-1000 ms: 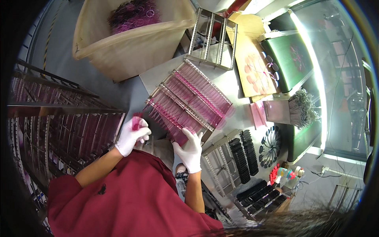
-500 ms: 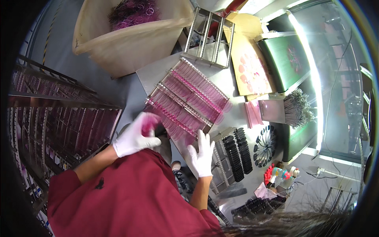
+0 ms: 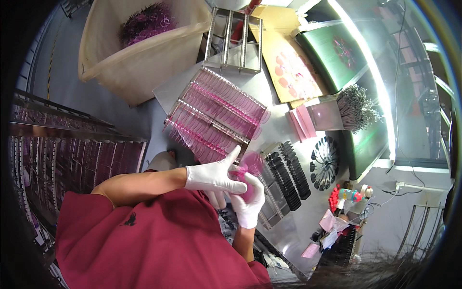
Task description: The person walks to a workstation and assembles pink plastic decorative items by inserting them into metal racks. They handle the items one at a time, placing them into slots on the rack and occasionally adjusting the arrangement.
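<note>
My left hand (image 3: 214,176), in a white glove, reaches across my front with its fingers closed on pink translucent lens-shaped pieces (image 3: 251,164). Just below and to the right, my gloved right hand (image 3: 249,204) curls round the lower part of the same pieces. Gloved fingers cover much of them, so I cannot tell how many there are. Beyond my hands, a metal rack (image 3: 211,122) full of rows of similar pink pieces lies tilted on the grey table (image 3: 166,91). Its near corner is close to my left fingertips.
A large cream bin (image 3: 144,62) with purple scraps stands far left. An empty metal frame (image 3: 226,43) sits behind the rack. Rows of black clips (image 3: 288,176), a black ring of parts (image 3: 325,164) and a green conveyor (image 3: 332,58) lie right. Shelved racks (image 3: 77,164) stand left.
My left hand has moved right with a pink piece, meeting my right hand. The right hand, open beside the rack before, has closed on the pink pieces. The whole view has shifted slightly.
</note>
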A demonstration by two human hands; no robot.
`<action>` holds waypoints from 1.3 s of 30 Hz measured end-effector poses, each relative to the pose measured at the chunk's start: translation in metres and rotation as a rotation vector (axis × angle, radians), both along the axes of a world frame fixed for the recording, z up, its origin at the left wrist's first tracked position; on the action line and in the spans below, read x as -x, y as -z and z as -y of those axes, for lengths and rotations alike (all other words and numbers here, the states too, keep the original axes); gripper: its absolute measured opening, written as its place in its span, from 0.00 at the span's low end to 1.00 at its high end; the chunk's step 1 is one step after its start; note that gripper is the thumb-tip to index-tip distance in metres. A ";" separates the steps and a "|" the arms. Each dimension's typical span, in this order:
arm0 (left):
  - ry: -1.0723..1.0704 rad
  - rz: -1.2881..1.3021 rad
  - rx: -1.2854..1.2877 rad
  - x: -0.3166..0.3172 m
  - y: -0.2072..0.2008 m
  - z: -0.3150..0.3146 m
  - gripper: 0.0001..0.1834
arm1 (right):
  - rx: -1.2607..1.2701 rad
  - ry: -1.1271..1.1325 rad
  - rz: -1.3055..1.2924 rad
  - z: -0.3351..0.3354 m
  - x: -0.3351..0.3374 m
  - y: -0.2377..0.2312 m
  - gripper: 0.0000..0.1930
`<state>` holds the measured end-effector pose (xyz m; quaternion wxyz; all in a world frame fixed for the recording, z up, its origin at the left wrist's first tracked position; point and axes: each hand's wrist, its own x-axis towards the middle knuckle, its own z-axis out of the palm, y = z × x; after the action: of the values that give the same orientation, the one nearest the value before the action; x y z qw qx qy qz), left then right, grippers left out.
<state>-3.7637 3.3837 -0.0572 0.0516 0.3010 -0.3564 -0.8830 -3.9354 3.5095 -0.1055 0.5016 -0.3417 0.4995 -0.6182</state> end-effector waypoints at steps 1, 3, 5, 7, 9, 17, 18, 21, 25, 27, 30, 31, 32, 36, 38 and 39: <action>0.042 0.016 0.026 0.000 -0.002 0.006 0.68 | -0.007 -0.066 -0.025 -0.004 0.020 0.007 0.37; 0.011 0.022 0.077 -0.002 0.005 0.014 0.66 | -0.015 -0.095 -0.060 0.008 0.029 0.018 0.35; -0.123 0.253 0.619 -0.004 0.022 0.024 0.53 | -0.075 -0.136 -0.146 0.020 0.039 0.029 0.32; -0.151 0.350 1.447 -0.017 0.047 0.037 0.42 | -0.009 -0.171 -0.334 0.041 0.048 0.060 0.31; 0.038 0.187 1.877 -0.027 0.057 0.055 0.40 | -0.059 -0.223 -0.255 0.058 0.048 0.074 0.30; 0.453 0.262 2.047 -0.055 0.082 0.066 0.44 | 0.154 -0.339 -0.942 0.076 0.027 0.052 0.25; 0.468 0.255 2.048 -0.050 0.078 0.067 0.44 | 0.080 -0.311 -0.772 0.073 0.025 0.057 0.25; 0.453 0.242 2.064 -0.046 0.079 0.067 0.43 | 0.106 -0.312 -0.839 0.072 0.024 0.054 0.23; 0.459 0.217 2.047 -0.057 0.085 0.077 0.42 | 0.196 -0.336 -1.096 0.074 0.021 0.046 0.21; 0.485 0.208 2.034 -0.059 0.080 0.079 0.42 | 0.152 -0.309 -0.873 0.074 0.019 0.046 0.22; 0.487 0.194 2.038 -0.061 0.082 0.083 0.42 | 0.088 -0.282 -0.873 0.074 0.010 0.058 0.21; 0.488 0.189 2.038 -0.063 0.082 0.085 0.42 | 0.098 -0.286 -0.925 0.072 0.010 0.059 0.22; 0.489 0.183 2.037 -0.065 0.081 0.087 0.41 | 0.108 -0.290 -0.976 0.070 0.011 0.060 0.23; 0.483 0.152 2.039 -0.073 0.082 0.090 0.41 | 0.092 -0.327 -1.122 0.059 0.019 0.068 0.30; 0.479 0.144 2.036 -0.073 0.086 0.090 0.40 | 0.049 -0.347 -1.130 0.052 0.026 0.067 0.32; 0.476 0.136 2.034 -0.074 0.085 0.090 0.40 | 0.039 -0.328 -1.137 0.048 0.030 0.066 0.35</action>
<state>-3.6898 3.2937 -0.1426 0.0850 0.0866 -0.9834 -0.1352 -3.9652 3.4617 -0.1711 0.2377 -0.7014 0.6190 -0.2615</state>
